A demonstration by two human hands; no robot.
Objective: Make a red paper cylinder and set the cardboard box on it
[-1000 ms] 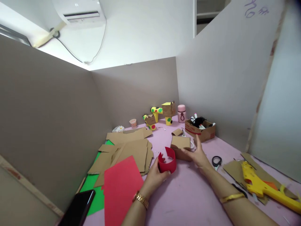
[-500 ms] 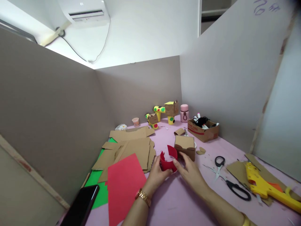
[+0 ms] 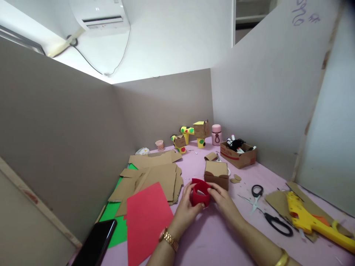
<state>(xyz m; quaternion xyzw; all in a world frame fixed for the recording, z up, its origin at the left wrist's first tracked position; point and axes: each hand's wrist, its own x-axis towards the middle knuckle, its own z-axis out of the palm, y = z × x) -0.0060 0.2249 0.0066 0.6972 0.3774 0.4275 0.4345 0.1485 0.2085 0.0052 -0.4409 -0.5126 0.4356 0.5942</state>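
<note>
A curled strip of red paper (image 3: 200, 199) is bent into a ring between my two hands, low over the pink tabletop. My left hand (image 3: 188, 203) grips its left side, thumb at the near face and fingers behind. On the right side, the fingers of my right hand (image 3: 219, 195) pinch the strip near its upper edge. Just behind the ring stands a small cardboard box (image 3: 216, 170). A red paper sheet (image 3: 148, 223) lies to the left of my left wrist.
Scissors (image 3: 257, 205) and a yellow glue gun (image 3: 307, 218) lie at right. Cardboard pieces (image 3: 155, 177) and a phone (image 3: 94, 242) are at left. Behind are spotted yellow cardboard animals (image 3: 201, 131), a pink flask (image 3: 216, 135) and a box of markers (image 3: 238, 157).
The red strip has gone from an open curl with a gap to a closer, overlapping ring. My right hand has shifted its fingers onto the strip's upper edge.
</note>
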